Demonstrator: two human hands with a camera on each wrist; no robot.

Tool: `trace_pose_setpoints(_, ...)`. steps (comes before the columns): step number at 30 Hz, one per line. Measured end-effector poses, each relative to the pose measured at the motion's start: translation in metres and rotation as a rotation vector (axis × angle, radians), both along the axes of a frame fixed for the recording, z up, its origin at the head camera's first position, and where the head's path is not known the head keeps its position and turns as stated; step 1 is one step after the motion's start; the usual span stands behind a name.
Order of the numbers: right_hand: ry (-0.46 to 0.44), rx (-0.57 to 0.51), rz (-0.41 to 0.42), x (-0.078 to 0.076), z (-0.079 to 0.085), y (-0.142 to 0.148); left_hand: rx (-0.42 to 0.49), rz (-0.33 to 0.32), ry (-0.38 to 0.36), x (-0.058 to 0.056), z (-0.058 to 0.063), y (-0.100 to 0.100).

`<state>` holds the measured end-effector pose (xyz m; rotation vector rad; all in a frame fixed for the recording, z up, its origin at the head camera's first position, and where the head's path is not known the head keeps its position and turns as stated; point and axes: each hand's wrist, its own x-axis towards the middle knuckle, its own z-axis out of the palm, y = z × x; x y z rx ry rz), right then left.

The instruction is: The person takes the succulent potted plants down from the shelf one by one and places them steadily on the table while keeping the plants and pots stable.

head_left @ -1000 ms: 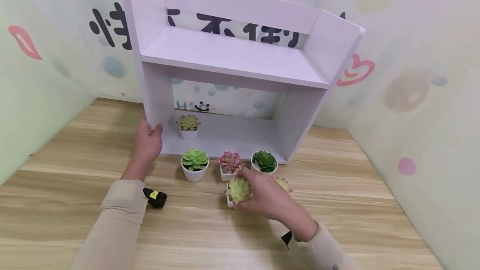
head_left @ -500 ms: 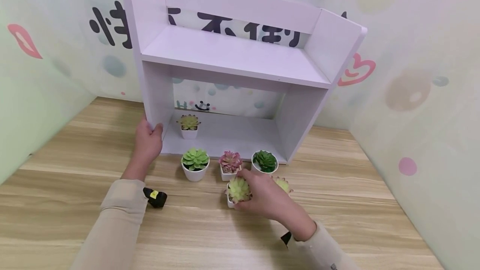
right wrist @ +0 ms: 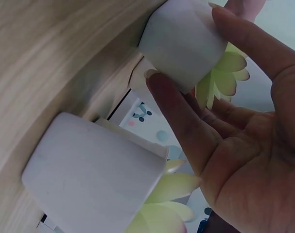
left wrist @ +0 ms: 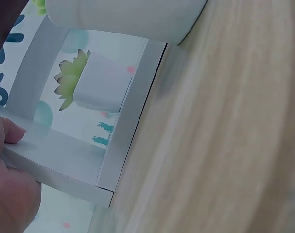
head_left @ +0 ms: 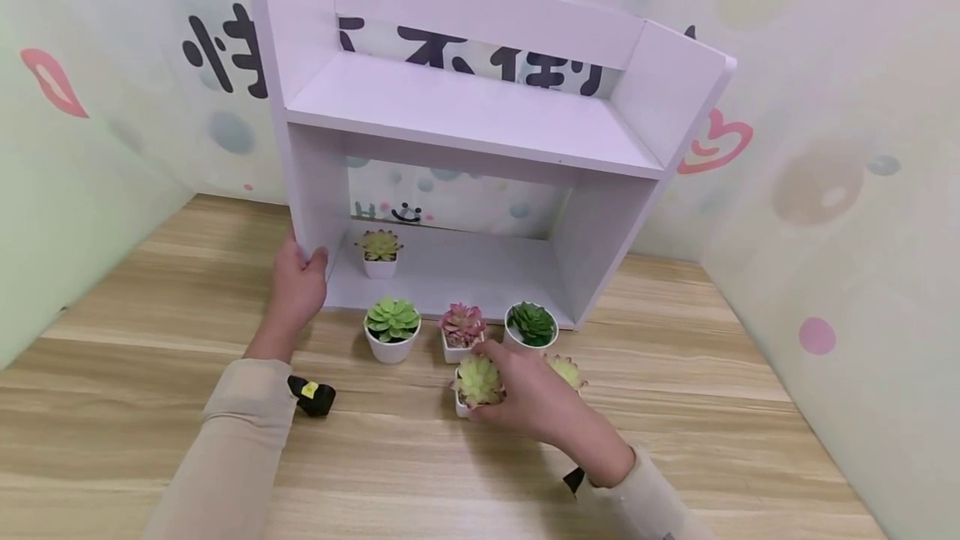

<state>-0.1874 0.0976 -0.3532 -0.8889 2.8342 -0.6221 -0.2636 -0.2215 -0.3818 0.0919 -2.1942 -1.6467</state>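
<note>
My left hand grips the left side panel of a white shelf unit, its thumb on the inner face in the left wrist view. With thumb and fingers my right hand pinches a potted succulent with pale green leaves. In the right wrist view its white square pot stands on the table between the fingertips. Just behind it is a pink succulent in a white pot. Another pale green succulent stands right of the hand, which partly hides it; its pot shows in the right wrist view.
On the lower shelf stands a yellow-green succulent. Along the unit's front edge are a bright green succulent and a dark green one, both in round white pots. The wooden table meets walls behind and beside it.
</note>
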Motion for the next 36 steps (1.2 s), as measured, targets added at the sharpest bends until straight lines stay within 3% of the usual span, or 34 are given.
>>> trace_pose_setpoints(9,-0.023,0.014,0.0,0.0,0.009,0.005,0.003,0.001,0.017,-0.001,-0.003,0.0)
trace_pose_setpoints(18,-0.078,0.019,0.049,-0.004,0.028,0.008,0.0,0.005,0.003,-0.001,-0.004,0.0)
trace_pose_setpoints(24,-0.021,0.087,0.09,-0.006,0.044,0.006,0.005,-0.005,0.019,-0.002,-0.004,-0.001)
trace_pose_setpoints(31,0.044,0.157,0.163,-0.01,0.064,-0.003,0.01,0.031,0.047,-0.007,-0.008,0.0)
trace_pose_setpoints(36,0.076,0.154,0.214,-0.015,0.076,-0.009,0.01,0.001,0.03,-0.005,-0.006,-0.001)
